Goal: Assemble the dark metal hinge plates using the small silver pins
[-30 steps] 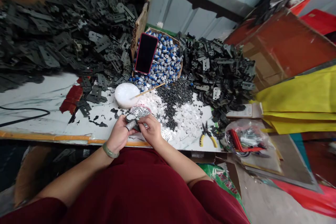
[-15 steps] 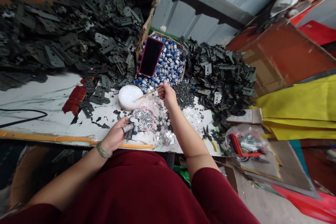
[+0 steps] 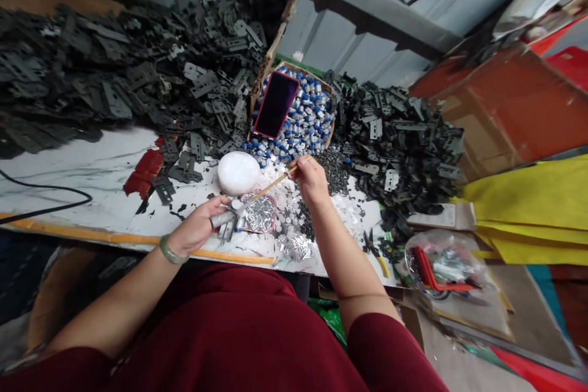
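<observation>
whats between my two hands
In the head view, a pink-rimmed dish of shiny silver bits lies between the left hand, gripping a grey part, and the right hand, whose thin stick reaches toward it.

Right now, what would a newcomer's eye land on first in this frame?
Heaps of dark metal plates cover the back of the table, left and right. Between them a red-cased phone lies on a box of blue-and-white parts. Near the front edge the left hand grips a grey part and the right hand holds a wooden stick by a white tub.
</observation>
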Motion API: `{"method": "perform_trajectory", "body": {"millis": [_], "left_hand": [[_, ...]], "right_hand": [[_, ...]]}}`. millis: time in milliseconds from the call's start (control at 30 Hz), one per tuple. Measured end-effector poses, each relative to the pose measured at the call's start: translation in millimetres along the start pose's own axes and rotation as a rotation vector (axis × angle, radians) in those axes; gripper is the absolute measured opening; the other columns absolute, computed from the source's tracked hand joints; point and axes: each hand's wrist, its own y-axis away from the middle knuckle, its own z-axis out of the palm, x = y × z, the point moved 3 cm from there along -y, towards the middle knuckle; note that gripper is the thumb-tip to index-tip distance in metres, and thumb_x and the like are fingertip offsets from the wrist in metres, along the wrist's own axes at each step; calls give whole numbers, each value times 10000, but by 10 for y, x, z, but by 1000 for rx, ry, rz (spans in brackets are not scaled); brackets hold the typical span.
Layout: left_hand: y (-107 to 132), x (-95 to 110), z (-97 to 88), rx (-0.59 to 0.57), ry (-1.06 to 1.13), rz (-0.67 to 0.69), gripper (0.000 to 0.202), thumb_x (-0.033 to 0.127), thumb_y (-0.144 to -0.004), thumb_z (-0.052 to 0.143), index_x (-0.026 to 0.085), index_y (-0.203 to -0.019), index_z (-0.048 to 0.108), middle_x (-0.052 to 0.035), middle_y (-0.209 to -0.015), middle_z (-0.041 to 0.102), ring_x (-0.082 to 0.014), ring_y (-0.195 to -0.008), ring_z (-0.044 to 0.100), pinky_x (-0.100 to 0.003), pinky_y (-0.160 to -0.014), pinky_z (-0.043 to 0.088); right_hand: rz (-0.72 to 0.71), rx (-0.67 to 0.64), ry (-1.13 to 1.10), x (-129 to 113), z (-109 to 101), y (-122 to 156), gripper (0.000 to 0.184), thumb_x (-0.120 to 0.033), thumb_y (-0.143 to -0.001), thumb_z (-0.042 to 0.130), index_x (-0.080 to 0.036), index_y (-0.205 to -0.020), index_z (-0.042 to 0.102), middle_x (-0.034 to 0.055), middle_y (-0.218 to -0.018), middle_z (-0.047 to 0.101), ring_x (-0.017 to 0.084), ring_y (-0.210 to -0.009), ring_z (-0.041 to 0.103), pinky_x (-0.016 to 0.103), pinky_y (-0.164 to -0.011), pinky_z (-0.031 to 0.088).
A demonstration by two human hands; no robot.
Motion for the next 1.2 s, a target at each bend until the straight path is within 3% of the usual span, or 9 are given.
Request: {"method": "perform_trajectory", "body": {"millis": [133, 267, 400, 500, 633, 733, 833, 1000, 1200], "left_hand": [[121, -52, 23, -213, -99, -144, 321, 259, -645, 777, 172, -893, 593, -3, -705, 650, -107, -560, 565, -198, -494, 427], [149, -167, -23, -194, -109, -177, 301, 262, -695, 746, 180, -943, 596, -12, -756, 659, -111, -630, 576, -202, -566, 438], [142, -292, -47, -190, -108, -218, 305, 280, -722, 725, 188, -975, 583, -5, -753, 655, -116, -643, 568, -223, -617, 447], [161, -336, -57, -165, -99, -237, 338, 294, -719, 729, 193, -1005, 579, -1, -767, 657, -127, -666, 580, -239, -652, 458], [184, -358, -27, -149, -81, -263, 382, 319, -705, 743, 188, -1027, 586, -13, -800, 671, -144, -688, 600, -252, -669, 468], [196, -365, 30, -140, -73, -264, 383, 322, -710, 740, 190, -1040, 596, -13, -789, 673, -144, -679, 600, -253, -674, 472], [215, -371, 84, -111, -65, -245, 355, 286, -720, 733, 203, -1043, 612, -16, -833, 688, -137, -700, 603, -241, -694, 470], [219, -390, 148, -91, -34, -236, 329, 295, -712, 733, 197, -1008, 629, -21, -815, 690, -150, -703, 610, -248, -681, 472], [107, -409, 258, -9, -2, -278, 353, 246, -613, 780, 181, -918, 615, -6, -753, 669, -142, -666, 611, -227, -629, 469]], "right_hand": [[65, 33, 44, 70, -46, -45, 381, -564, -788, 552, -190, -725, 515, -40, -582, 511, 84, -506, 481, 207, -503, 398], [149, 167, 338, 205, -64, -72, 328, -432, -943, 305, -193, -787, 466, -29, -651, 540, 74, -538, 492, 183, -504, 388], [198, 48, 517, 281, -107, 21, 155, -302, -876, 520, -178, -786, 540, -23, -684, 605, 94, -592, 551, 203, -558, 437], [205, 101, 702, 222, -463, 47, 41, -203, -831, 573, -168, -818, 590, 12, -770, 624, 142, -729, 573, 262, -706, 465], [178, 277, 1034, 73, -1211, -49, 231, -62, -845, 439, -141, -954, 627, 139, -1131, 556, 247, -1094, 463, 370, -920, 389], [160, 160, 1618, 25, -1601, -148, 313, -54, -856, 408, -156, -1056, 626, 172, -1260, 487, 281, -1157, 405, 395, -894, 400], [145, 31, 1829, 25, -1814, -218, 299, -86, -875, 404, -166, -1035, 644, 172, -1226, 517, 273, -1107, 444, 380, -849, 418], [94, 139, 1728, -17, -2018, -247, 268, -164, -883, 430, -158, -1065, 627, 153, -1127, 578, 246, -1018, 524, 342, -817, 441], [-28, 584, 896, -89, -2124, 8, 300, -234, -768, 559, -149, -1053, 595, 63, -890, 646, 187, -811, 584, 337, -793, 472]]}}
